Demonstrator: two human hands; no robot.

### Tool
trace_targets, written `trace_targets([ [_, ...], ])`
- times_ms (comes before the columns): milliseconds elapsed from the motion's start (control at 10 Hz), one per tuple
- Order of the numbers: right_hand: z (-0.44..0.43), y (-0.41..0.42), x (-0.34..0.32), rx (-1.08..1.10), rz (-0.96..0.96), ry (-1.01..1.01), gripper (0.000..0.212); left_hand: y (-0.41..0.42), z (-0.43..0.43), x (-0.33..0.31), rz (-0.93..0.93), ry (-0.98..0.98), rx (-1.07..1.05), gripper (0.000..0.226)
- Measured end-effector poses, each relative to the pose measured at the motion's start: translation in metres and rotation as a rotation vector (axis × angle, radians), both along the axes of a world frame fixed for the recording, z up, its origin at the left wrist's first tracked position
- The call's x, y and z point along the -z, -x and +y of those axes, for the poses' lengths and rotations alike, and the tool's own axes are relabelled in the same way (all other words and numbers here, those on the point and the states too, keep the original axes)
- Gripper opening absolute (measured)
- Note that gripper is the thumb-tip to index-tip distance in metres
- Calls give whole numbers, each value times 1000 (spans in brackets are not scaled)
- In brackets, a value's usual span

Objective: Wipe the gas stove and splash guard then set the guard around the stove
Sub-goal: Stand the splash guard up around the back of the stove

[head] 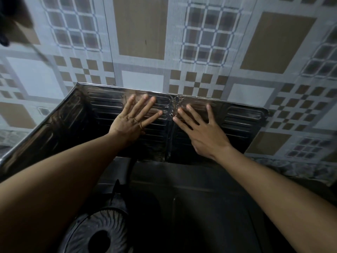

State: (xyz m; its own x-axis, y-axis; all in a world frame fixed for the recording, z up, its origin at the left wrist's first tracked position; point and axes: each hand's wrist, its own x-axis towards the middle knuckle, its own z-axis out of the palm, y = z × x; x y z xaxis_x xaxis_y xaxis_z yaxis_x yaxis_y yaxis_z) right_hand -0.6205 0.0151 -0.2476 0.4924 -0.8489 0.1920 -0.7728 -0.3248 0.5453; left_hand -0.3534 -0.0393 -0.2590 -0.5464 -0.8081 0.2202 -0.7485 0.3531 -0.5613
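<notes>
The person is on the last step, by the look of it: seating the guard (237,121) behind the stove (191,198). No cloth is in view, so the wiping seems done, though that is a judgement. The left hand (131,121) lies flat on the guard's middle panel, fingers spread, gripping nothing; the right hand (204,130) is pressed flat the same way on the panel just right of the crinkled hinge seam (172,114). The guard stands upright against the patterned wall (142,33), its left wing (45,136) folded forward along the stove's left side. A right wing, if there is one, cannot be made out; the right panel appears to end flat against the wall. The next move probably calls for pushing the back panels flush, then checking that the sides wrap the stove evenly and the lower edge sits behind its rear. The burner (98,232) shows at the bottom, partly under the left forearm. No containers are in view.
</notes>
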Motion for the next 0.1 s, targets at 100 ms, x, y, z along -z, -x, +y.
trace_targets([
  [100, 14, -16, -17, 2, -107, 23, 78, 0, 16, -14, 55, 0, 79, 80],
])
